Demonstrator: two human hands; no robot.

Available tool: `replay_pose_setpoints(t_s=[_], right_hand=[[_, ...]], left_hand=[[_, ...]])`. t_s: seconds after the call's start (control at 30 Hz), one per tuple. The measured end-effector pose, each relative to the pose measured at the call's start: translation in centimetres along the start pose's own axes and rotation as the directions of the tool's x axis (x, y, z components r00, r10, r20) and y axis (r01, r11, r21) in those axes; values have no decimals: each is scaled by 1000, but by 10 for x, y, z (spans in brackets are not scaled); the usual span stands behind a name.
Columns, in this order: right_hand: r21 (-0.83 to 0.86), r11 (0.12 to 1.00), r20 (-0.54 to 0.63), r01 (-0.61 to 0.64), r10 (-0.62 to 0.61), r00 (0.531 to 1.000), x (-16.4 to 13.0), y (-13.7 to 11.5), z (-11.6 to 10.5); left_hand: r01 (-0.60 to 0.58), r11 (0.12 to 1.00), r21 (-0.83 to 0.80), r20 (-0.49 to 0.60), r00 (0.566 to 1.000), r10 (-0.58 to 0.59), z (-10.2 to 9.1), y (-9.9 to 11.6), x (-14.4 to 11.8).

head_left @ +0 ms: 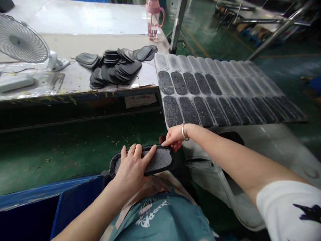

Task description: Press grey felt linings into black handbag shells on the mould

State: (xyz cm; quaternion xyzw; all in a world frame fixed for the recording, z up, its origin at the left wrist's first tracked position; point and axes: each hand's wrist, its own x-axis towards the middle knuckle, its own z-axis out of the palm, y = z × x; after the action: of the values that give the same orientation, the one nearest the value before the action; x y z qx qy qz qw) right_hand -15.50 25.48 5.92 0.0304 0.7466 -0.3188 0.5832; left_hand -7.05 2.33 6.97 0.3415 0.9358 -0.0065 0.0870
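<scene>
Above my lap lies a long, rounded shoe sole [160, 160] with a flat grey face and a raised, rough black rim. My left hand [134, 164] grips it from above; the fingers reach across the grey face to the far rim, and the index finger points along it. At the right end, my right hand [174, 136] has its fingers curled in and presses the rim with thumb and index finger. Part of the sole is hidden under my left hand, and its underside does not show.
A board [160, 77] bearing rows of dark and whitish sole shapes juts out at right. Stacked black sole pieces [115, 70], a fan [22, 42] and a pink-lidded bottle [152, 21] stand on the worktable [75, 43]. A blue bin [77, 204] is lower left, a pale chair-like thing [208, 184] lower right.
</scene>
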Motion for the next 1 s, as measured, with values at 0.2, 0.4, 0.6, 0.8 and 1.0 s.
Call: replay_pose_setpoints(t_s=[0.2, 0.4, 0.6, 0.8, 1.0], right_hand=[[-280, 960, -224, 19, -85, 971, -13, -8, 18], [-462, 883, -443, 83, -311, 841, -18, 11, 40], [-335, 931, -445, 146, -293, 846, -17, 28, 43], [-159, 982, -329, 98, -146, 933, -20, 22, 35], [-331, 942, -443, 53, -205, 873, -25, 3, 42]], left_hand=[[2, 1000, -7, 33, 999, -2, -2, -1, -1], [-103, 992, -69, 85, 990, 109, -3, 1, 10], [-148, 979, -142, 116, 979, 165, -3, 6, 21], [-129, 977, -173, 97, 984, 147, -4, 8, 17], [-116, 976, -184, 94, 986, 135, -5, 10, 18]])
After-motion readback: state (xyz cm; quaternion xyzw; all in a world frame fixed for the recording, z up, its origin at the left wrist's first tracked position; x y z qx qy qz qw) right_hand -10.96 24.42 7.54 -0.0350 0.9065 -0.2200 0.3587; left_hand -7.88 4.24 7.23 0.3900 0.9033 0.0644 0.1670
